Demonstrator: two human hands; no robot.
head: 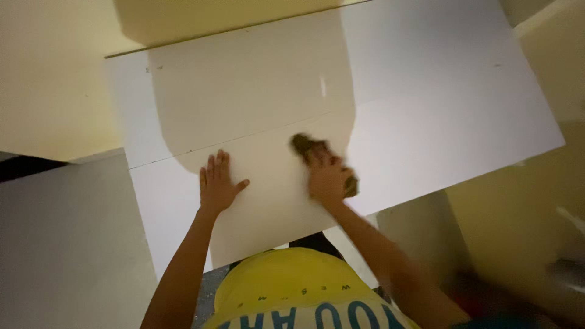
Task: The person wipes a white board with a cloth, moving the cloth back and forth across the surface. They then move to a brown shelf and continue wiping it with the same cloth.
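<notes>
head view: left hand (pixel 217 186) spread flat on the white board (pixel 426 97) near its near edge; right hand (pixel 329 180), blurred, closed around a dark block (pixel 303 144) beside it. judged risk: an uneven push could skid the board or slip the block.

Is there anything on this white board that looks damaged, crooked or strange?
Nothing is clearly damaged. The white board has a thin seam running across it and a small pale mark above. The left hand lies flat on it; the right hand holds a dark, blurred object.
</notes>
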